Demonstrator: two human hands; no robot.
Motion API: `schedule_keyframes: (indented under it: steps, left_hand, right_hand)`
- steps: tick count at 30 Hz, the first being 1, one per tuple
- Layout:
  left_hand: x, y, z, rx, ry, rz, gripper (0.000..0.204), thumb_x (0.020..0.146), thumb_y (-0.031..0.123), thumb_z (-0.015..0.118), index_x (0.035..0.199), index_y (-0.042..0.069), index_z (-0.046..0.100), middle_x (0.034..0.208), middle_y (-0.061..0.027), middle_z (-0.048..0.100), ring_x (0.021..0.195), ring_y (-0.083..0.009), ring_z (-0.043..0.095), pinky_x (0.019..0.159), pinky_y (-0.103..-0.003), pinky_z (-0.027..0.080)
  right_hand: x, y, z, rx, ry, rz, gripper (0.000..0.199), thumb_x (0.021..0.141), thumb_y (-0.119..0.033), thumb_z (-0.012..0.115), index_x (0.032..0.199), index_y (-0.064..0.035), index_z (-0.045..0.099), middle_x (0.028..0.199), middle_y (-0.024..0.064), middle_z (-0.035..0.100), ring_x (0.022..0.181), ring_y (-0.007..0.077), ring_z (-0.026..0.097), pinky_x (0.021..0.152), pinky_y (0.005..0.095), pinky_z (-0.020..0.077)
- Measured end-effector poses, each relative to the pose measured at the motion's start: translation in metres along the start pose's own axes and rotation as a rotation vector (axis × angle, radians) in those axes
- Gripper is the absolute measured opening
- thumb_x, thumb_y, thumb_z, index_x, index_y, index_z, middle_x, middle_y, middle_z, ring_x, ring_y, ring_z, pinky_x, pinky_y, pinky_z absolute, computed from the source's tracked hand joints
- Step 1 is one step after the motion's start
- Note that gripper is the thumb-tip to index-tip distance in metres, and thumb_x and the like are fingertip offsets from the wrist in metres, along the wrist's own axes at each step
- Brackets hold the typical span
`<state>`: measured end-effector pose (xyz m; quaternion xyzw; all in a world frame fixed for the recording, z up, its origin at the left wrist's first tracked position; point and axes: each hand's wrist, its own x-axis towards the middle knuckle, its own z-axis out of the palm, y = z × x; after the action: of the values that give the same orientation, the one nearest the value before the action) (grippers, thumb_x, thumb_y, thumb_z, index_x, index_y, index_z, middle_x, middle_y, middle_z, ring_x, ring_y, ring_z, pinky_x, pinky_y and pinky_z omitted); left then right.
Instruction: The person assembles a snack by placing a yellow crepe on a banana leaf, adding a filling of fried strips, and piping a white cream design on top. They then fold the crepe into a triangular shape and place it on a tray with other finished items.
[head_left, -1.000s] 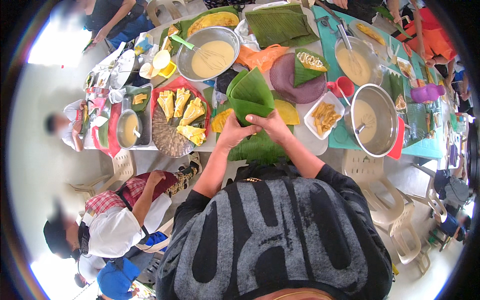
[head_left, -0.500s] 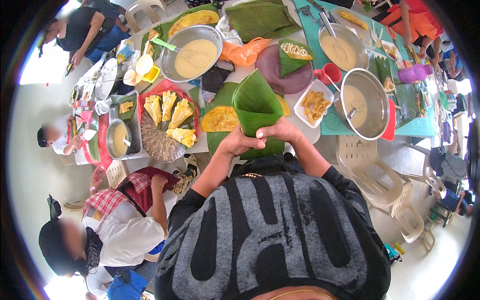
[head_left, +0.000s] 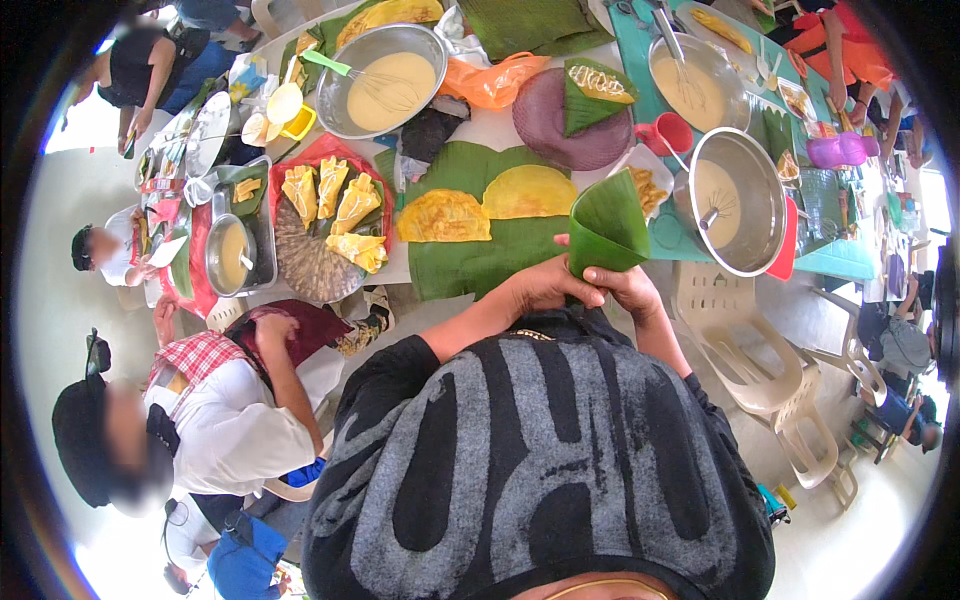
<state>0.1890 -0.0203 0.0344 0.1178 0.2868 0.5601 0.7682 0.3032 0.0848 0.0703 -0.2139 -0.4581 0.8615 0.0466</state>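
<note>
Left hand: left hand (head_left: 545, 285) is curled around the lower left side of the leaf cone (head_left: 605, 232), fingers closed on it.
Right hand: right hand (head_left: 625, 288) grips the cone's lower right side, fingers folded over the bottom edge; both hands meet at its narrow end.
Leaf cone: green banana leaf rolled into a cone, wide mouth up and tilted away from the person, glossy with fine ribs; what is inside cannot be seen. It is held above the table's near edge, just right of the leaf sheet.
Leaf sheet: leaf sheet (head_left: 470, 265) lies flat on the table just left of the hands, with two yellow crepes (head_left: 485, 205) side by side on it.
Tray: round woven tray (head_left: 310, 262) to the left holds folded yellow crepes on a red cloth.
Right bowl: steel bowl (head_left: 735, 200) beyond the cone holds pale batter and a whisk.
Far bowl: large steel bowl (head_left: 385, 65) at the far left holds batter and a green-handled whisk.
Purple plate: purple plate (head_left: 570, 130) carries a filled leaf cone.
White dish: white dish (head_left: 650, 185) of fried bits sits just behind the held cone, partly hidden by it.
Neighbour: seated person (head_left: 215, 410) in white at the left, hand near the tray.
Chairs: white plastic chairs (head_left: 745, 345) stand at the right.
</note>
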Motion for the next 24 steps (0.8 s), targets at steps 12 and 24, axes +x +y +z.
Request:
schedule_keyframes:
  steps: [12, 24]
  left_hand:
    - [-0.003, -0.023, -0.024, 0.158, 0.067, -0.077, 0.054, 0.068, -0.005, 0.071, 0.118, 0.004, 0.052, 0.103, -0.0054, 0.058, 0.094, -0.0171, 0.056, 0.080, -0.031, 0.047]
    - [-0.067, 0.019, -0.043, 0.344, 0.516, 0.414, 0.050, 0.075, 0.003, 0.070, 0.120, 0.002, 0.047, 0.114, -0.0118, 0.055, 0.097, -0.0182, 0.056, 0.087, -0.033, 0.046]
  right_hand:
    - [0.010, 0.021, -0.010, -0.007, 0.044, 0.115, 0.041, 0.078, -0.011, 0.067, 0.116, -0.0008, 0.055, 0.108, 0.0090, 0.062, 0.099, 0.0193, 0.058, 0.086, 0.0316, 0.0453]
    - [0.055, 0.065, -0.003, 0.030, -0.040, 0.118, 0.041, 0.077, -0.009, 0.070, 0.114, -0.0010, 0.056, 0.108, 0.0070, 0.061, 0.100, 0.0158, 0.055, 0.089, 0.0317, 0.0430]
